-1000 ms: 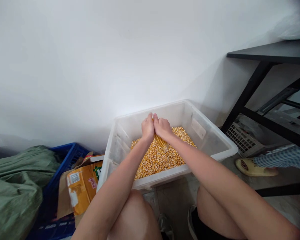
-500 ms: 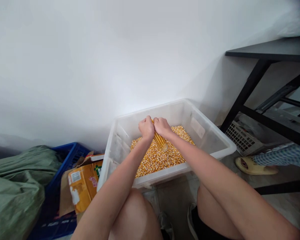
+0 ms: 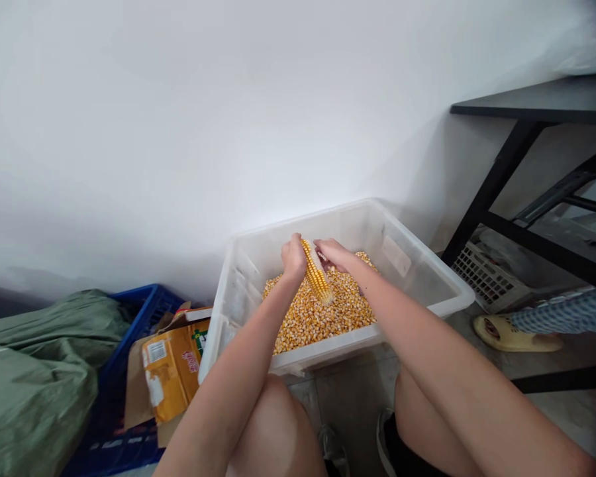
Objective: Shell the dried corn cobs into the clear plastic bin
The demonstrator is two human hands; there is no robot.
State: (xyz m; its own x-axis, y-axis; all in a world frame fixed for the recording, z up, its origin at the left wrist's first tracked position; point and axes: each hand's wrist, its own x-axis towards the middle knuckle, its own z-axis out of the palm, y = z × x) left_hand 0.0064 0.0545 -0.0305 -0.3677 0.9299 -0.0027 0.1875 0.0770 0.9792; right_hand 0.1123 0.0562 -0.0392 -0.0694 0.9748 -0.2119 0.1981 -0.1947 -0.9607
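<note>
My left hand (image 3: 294, 257) is wrapped around the upper end of a corn cob (image 3: 318, 278). The cob tilts down toward me, with yellow kernels along its left side and a pale bare strip on its right. Just right of the cob, my right hand (image 3: 334, 254) has its fingers curled, and a few pale corn kernels (image 3: 321, 256) show under them. Beneath both hands, loose corn kernels (image 3: 322, 321) cover the bottom of a translucent plastic bin (image 3: 422, 271).
A blue crate (image 3: 106, 424) with a green cloth (image 3: 44, 371) and a flattened yellow carton (image 3: 171, 371) stands left. At right are a black-framed table (image 3: 531, 106), a pale slotted basket (image 3: 491, 275) and another person's foot in a yellow clog (image 3: 516, 334). A white wall rises behind the bin.
My right hand has come off the cob and moved slightly right, which uncovers the cob's bare strip. My left hand still grips the cob. The view has shifted a little.
</note>
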